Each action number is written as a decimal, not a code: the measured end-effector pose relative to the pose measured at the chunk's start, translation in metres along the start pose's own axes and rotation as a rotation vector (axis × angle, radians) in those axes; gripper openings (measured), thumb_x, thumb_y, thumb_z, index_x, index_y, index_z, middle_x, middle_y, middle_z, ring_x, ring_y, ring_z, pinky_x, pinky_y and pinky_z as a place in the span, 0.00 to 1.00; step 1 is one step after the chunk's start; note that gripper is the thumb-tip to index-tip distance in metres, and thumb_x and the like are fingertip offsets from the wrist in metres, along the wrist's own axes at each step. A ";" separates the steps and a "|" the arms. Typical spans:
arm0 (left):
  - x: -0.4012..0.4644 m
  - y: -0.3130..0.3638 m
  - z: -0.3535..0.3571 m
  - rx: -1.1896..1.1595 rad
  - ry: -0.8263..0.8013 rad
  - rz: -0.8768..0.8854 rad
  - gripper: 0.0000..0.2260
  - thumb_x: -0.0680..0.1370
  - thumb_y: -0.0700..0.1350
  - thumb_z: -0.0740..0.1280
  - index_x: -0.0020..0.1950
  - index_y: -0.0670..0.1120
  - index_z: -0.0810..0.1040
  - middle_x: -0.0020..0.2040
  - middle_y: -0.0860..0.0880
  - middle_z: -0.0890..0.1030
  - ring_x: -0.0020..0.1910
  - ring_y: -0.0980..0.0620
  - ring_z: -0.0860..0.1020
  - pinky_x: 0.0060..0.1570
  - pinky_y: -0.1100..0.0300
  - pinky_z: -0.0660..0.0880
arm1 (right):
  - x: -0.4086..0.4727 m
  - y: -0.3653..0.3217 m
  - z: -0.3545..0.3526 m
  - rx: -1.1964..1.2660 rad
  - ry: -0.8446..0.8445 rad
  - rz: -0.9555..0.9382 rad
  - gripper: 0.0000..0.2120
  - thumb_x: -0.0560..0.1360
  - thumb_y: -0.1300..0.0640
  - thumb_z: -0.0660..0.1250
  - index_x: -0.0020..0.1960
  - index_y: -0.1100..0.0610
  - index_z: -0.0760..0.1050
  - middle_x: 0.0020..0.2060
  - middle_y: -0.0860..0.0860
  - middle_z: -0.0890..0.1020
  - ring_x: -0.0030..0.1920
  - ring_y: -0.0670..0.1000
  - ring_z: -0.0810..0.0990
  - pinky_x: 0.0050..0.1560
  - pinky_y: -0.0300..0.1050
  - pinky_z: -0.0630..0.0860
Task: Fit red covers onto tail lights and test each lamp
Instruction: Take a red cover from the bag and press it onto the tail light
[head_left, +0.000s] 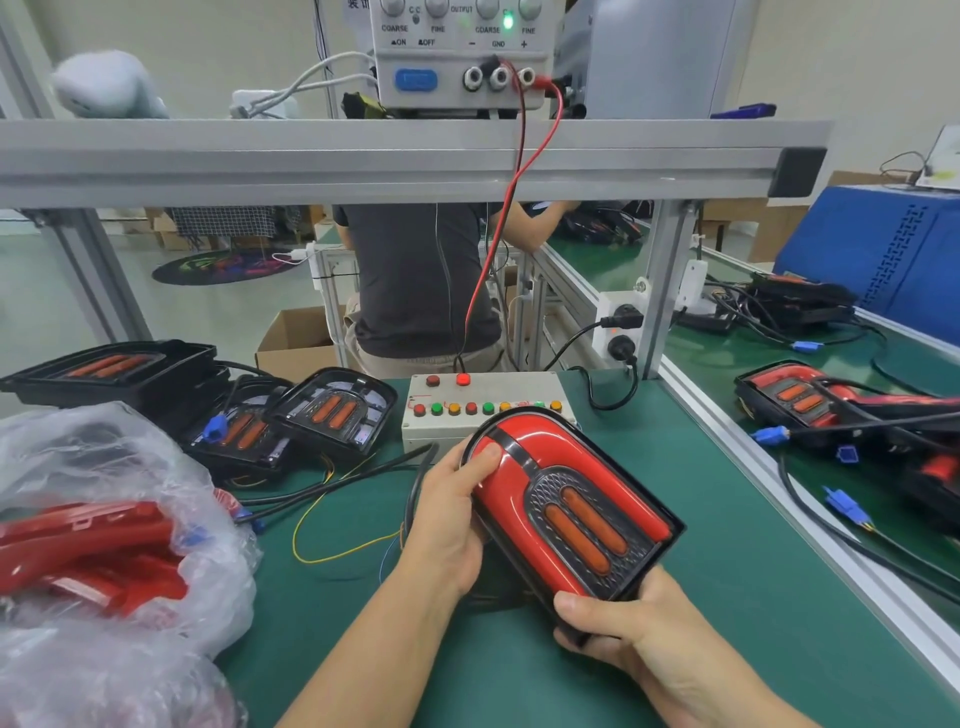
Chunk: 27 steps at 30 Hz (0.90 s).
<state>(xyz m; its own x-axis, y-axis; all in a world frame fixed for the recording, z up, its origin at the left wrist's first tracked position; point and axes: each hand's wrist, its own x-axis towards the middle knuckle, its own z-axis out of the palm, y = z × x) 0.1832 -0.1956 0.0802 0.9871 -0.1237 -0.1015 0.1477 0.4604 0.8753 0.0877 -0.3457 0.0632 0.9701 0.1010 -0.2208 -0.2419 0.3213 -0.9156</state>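
A tail light (571, 509) with a red cover fitted over its black housing and two orange strips in its middle is held above the green mat. My left hand (452, 514) grips its upper left side, thumb on the red cover. My right hand (634, 644) grips its lower corner, thumb on the black rim. Behind it stands the test box (488, 400) with rows of coloured buttons and one red lamp lit. Several uncovered tail lights (332, 410) lie at the left. Loose red covers (88, 551) sit in a clear plastic bag.
A power supply (462, 52) stands on the aluminium shelf, red and black leads dropping to the test box. Covered tail lights (800, 395) with blue plugs lie on the right conveyor. Wires trail across the mat. A person works behind the bench.
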 end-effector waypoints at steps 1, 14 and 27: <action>0.001 -0.001 -0.001 0.000 0.003 0.000 0.08 0.77 0.41 0.66 0.55 0.43 0.80 0.49 0.41 0.84 0.45 0.45 0.82 0.50 0.47 0.78 | -0.001 0.000 0.001 -0.009 0.009 -0.003 0.40 0.54 0.68 0.78 0.64 0.52 0.73 0.50 0.54 0.86 0.44 0.52 0.86 0.40 0.50 0.82; -0.003 -0.010 0.027 -0.085 -0.018 0.014 0.15 0.75 0.46 0.69 0.61 0.47 0.76 0.52 0.45 0.84 0.47 0.50 0.84 0.43 0.57 0.80 | -0.003 -0.002 -0.005 -0.015 0.129 -0.099 0.38 0.54 0.66 0.79 0.62 0.53 0.75 0.49 0.54 0.86 0.45 0.53 0.86 0.40 0.51 0.82; 0.003 -0.001 0.055 -0.066 -0.360 -0.184 0.20 0.71 0.42 0.71 0.62 0.43 0.72 0.48 0.42 0.83 0.42 0.45 0.82 0.44 0.49 0.80 | -0.006 -0.059 -0.036 0.171 -0.147 -0.097 0.50 0.50 0.29 0.77 0.65 0.55 0.78 0.62 0.58 0.80 0.62 0.59 0.79 0.56 0.57 0.79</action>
<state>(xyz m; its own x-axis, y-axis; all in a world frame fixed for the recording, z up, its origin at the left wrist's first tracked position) 0.1826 -0.2448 0.1054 0.8610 -0.5035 -0.0720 0.3354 0.4556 0.8246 0.0973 -0.3997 0.1065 0.9784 0.1937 -0.0723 -0.1602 0.4892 -0.8574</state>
